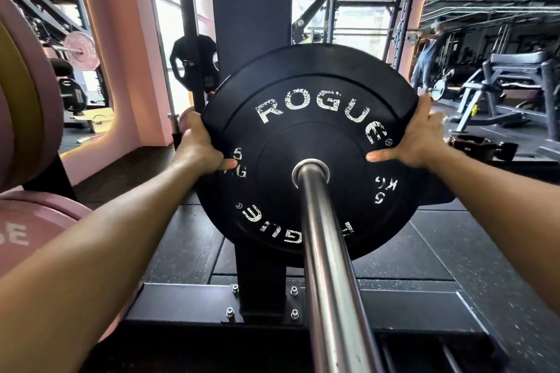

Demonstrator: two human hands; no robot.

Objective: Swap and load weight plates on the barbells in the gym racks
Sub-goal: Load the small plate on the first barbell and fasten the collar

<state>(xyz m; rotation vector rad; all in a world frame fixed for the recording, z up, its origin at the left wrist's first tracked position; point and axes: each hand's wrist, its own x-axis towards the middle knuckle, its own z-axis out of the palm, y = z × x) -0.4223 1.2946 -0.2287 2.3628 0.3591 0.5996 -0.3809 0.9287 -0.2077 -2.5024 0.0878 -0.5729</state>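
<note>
Pink gym walls stand behind a black plate (306,154) sitting on the shiny bar (327,251). Left hand (198,142) and right hand (419,136) each grip one edge tight, thumbs in front. It looks light, hard and round, so hold both sides.

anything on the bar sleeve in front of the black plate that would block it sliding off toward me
Nothing visible. The barbell sleeve is bare from the black plate toward the camera, with no collar or other plate. The left hand and right hand grip its rim.

Black plate (306,142) — worn white lettering — on silver barbell sleeve (327,251).
</note>
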